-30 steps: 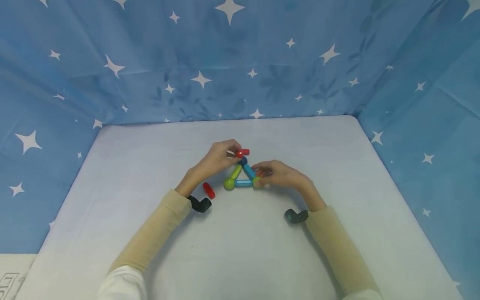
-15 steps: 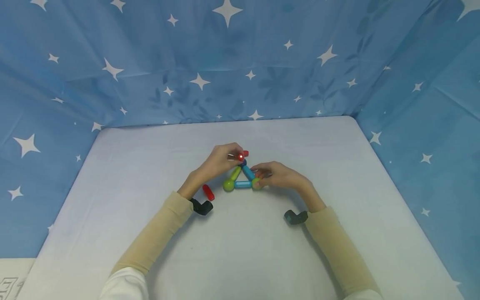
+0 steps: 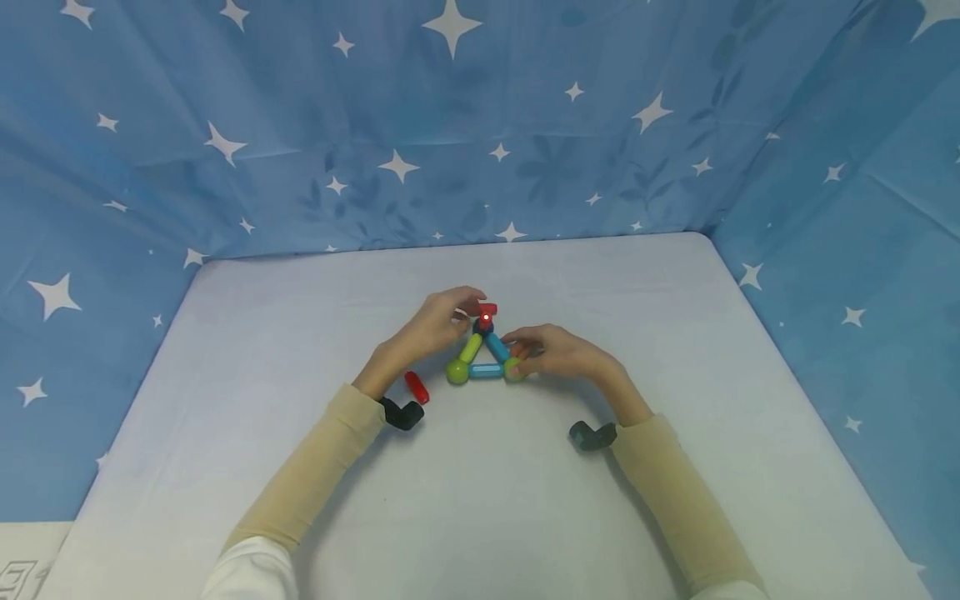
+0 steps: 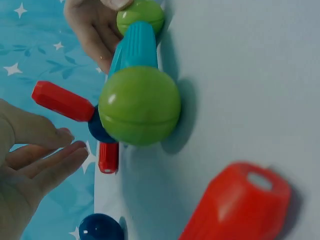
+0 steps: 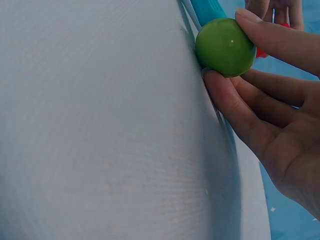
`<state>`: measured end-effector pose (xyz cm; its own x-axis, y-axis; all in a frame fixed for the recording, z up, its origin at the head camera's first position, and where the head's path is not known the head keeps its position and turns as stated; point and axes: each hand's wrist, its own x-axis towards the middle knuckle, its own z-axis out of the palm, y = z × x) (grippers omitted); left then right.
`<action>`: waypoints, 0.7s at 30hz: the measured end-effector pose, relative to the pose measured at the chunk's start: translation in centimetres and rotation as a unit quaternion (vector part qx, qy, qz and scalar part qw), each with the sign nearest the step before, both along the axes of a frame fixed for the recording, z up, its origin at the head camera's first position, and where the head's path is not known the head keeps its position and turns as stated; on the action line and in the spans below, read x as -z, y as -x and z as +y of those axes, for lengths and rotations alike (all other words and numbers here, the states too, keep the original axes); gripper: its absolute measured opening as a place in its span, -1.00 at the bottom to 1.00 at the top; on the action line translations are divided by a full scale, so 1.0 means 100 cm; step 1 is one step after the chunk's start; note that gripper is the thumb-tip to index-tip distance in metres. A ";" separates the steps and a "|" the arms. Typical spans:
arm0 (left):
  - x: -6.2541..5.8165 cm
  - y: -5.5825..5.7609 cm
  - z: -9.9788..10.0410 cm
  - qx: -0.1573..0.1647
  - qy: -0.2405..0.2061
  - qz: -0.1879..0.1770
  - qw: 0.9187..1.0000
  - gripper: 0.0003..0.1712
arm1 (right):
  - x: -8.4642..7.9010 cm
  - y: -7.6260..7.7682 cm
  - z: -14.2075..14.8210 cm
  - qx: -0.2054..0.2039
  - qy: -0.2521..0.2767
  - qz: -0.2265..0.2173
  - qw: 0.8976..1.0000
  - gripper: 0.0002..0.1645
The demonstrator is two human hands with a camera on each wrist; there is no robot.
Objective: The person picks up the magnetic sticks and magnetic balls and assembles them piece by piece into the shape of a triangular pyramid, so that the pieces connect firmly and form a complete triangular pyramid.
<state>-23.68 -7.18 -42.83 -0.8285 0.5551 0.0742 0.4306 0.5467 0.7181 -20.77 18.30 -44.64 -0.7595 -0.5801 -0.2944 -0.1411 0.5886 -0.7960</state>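
A triangle of building rods and balls lies on the table: a green ball (image 3: 457,372) at front left, another green ball (image 5: 226,47) at front right, a dark blue ball (image 4: 100,126) at the far corner. Two blue rods (image 3: 487,371) and a yellow-green rod (image 3: 471,347) join them. One red rod (image 4: 62,101) stands up from the dark blue ball; a second red rod (image 4: 108,158) extends behind it. My left hand (image 3: 438,321) is beside the upright rod, fingers loosely extended and apart from it. The right hand (image 3: 553,348) pinches the front right green ball between thumb and fingers.
A loose red rod (image 3: 417,387) lies on the white table (image 3: 480,500) near the left wrist. Another dark blue ball (image 4: 101,228) rests on the table near the left hand. Wrist camera mounts (image 3: 592,435) jut inward from the sleeves. A blue star-patterned curtain (image 3: 450,125) surrounds the table.
My left fingers have let go of the upright red rod and drawn slightly left; the rod now stands on the dark blue ball by itself. The right hand keeps its pinch on the green ball.
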 end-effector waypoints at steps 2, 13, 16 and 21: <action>-0.001 0.002 -0.001 -0.004 0.017 0.002 1.000 -0.47 | -0.001 -0.001 0.000 0.001 -0.001 -0.001 1.000 -0.20; -0.006 0.024 0.005 0.025 0.086 0.037 0.995 -0.62 | 0.000 0.002 0.001 0.002 0.005 -0.003 1.000 -0.21; -0.005 0.032 0.007 0.039 0.103 0.033 0.993 -0.63 | 0.002 0.002 0.001 0.002 0.007 -0.005 1.000 -0.21; 0.001 0.044 0.012 0.044 0.118 0.017 0.992 -0.63 | 0.003 0.001 0.000 0.004 0.001 -0.001 1.000 -0.23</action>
<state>-28.08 -6.01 -42.94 -0.7757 0.6299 -0.0390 0.5054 0.6571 0.5593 -20.90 18.29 -44.91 -0.7635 -0.5745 -0.2950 -0.1339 0.5877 -0.7979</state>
